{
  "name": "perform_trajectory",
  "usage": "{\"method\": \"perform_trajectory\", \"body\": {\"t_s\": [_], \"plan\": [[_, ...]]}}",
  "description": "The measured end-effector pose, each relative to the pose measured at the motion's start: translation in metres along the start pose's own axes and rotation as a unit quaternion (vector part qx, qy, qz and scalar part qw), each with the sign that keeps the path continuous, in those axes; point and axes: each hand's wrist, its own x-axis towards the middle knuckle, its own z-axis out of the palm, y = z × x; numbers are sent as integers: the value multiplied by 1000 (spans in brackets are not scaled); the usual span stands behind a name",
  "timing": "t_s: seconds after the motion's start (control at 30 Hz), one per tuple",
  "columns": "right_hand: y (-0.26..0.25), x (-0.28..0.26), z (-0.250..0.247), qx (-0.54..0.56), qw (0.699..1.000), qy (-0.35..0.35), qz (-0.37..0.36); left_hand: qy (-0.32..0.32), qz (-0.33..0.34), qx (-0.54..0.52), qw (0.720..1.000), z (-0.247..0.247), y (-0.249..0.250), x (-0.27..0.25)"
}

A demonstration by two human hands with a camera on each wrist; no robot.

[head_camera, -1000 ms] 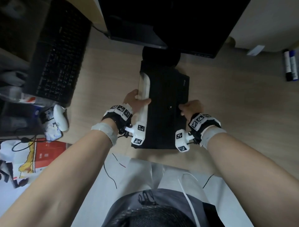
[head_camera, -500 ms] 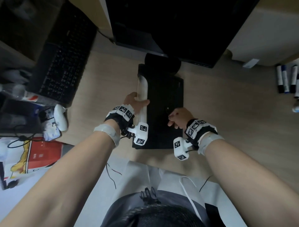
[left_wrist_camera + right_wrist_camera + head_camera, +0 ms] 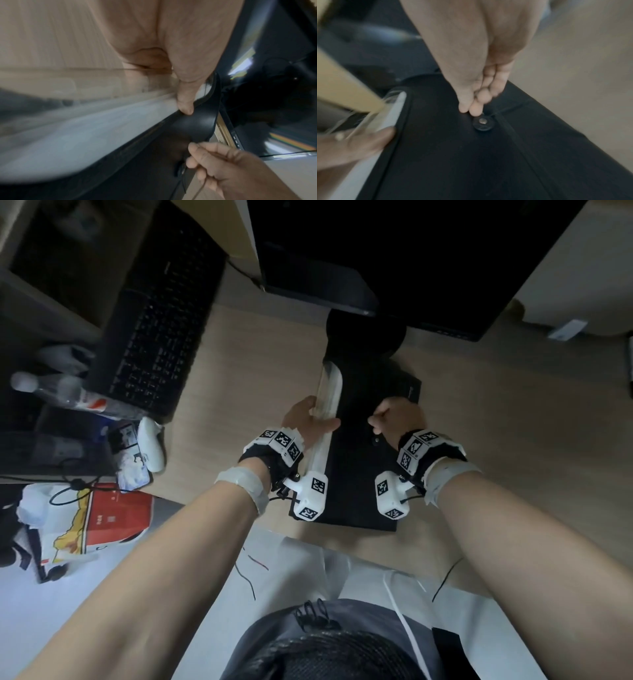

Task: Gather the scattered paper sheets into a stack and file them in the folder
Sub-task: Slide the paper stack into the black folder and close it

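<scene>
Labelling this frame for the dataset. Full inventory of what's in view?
folder: 1, black, flat on the desk in the middle, its white open edge to the left
closure button: 1, black with a metal rivet, on the folder's front
string: 1, dark, runs from the button
desk: 1, light wood
keyboard: 1, black, upper left
monitor: 1, black, top, its stand just beyond the folder
water bottle: 1, clear, lying at left
white device: 1, near the keyboard; kind unclear
red and white bag: 1, lower left
left hand: grips the folder's white edge
right hand: pinches the string by the button
</scene>
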Motion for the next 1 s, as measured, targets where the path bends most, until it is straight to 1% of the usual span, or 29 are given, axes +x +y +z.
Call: {"method": "perform_trajectory", "body": {"t_s": [0.07, 0.17, 0.27, 0.33, 0.47, 0.53, 0.6, 0.67, 0.7, 0.73, 0.8, 0.87, 1.0], "plan": [[-5, -4, 2, -3, 999, 1, -36, 6, 7, 7, 1000, -1, 0, 2], [-7, -12, 9, -46, 995, -16, -92, 22, 14, 20, 999, -3, 1, 5], [-5, -21, 16, -24, 992, -52, -109, 38, 4, 34, 999, -8, 0, 10], [-1, -31, 23, -2, 993, -77, -88, 45, -8, 48, 998, -9, -2, 12], [23, -47, 35, 93, 992, -80, 36, 50, -33, 27, 998, -2, -9, 13], [40, -46, 32, 54, 994, -70, 70, 46, -38, 14, 998, -1, -14, 12], [55, -38, 24, 8, 995, -20, 96, 40, -43, 10, 998, -1, -17, 10], [56, -26, 17, 10, 993, 41, 110, 32, -42, 13, 999, -2, -20, 7], [54, -20, 15, 14, 991, 59, 118, 30, -35, 13, 999, -1, -21, 7], [51, -15, 14, 17, 990, 64, 127, 27, -28, 14, 999, -1, -22, 6], [43, -11, 15, 21, 993, 25, 110, 23, -21, 15, 999, 0, -23, 4], [38, -13, 20, 22, 998, -3, 66, 25, -21, 18, 999, -2, -25, 6], [28, -17, 21, 52, 999, 9, 4, 33, -31, 7, 999, -4, -28, 7]]}}
